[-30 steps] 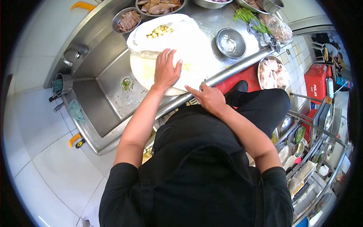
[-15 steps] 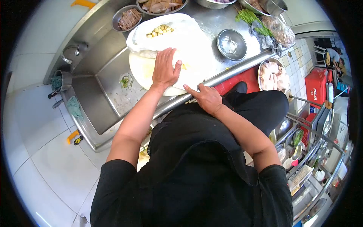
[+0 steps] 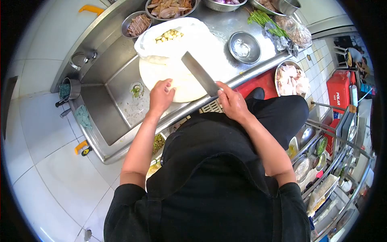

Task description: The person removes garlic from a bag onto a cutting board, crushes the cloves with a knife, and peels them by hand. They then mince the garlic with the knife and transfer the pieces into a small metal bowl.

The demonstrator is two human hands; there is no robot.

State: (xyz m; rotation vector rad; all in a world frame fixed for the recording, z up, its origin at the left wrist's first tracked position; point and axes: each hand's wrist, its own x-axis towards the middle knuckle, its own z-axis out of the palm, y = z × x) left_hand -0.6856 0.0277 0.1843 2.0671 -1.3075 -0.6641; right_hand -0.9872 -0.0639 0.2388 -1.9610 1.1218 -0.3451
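Observation:
A round pale cutting board [image 3: 161, 72] lies over the right end of the steel sink. My right hand [image 3: 231, 99] grips a cleaver [image 3: 199, 74], its wide blade raised flat above the board. My left hand [image 3: 161, 96] rests with curled fingers on the board's near edge, and whether it holds anything is unclear. A white plastic bag [image 3: 201, 38] with peeled garlic cloves [image 3: 169, 35] lies at the back of the board.
The sink basin [image 3: 109, 117] holds vegetable scraps around its drain. Steel bowls of sliced food [image 3: 138, 23], a small bowl [image 3: 244, 47], greens [image 3: 264, 20] and a bowl of raw meat [image 3: 291, 78] surround the board. A red cooler [image 3: 338, 90] stands to the right.
My left hand has drawn back from pressing flat on the middle of the board to its near edge. My right hand has lifted the cleaver, so the blade now shows above the board.

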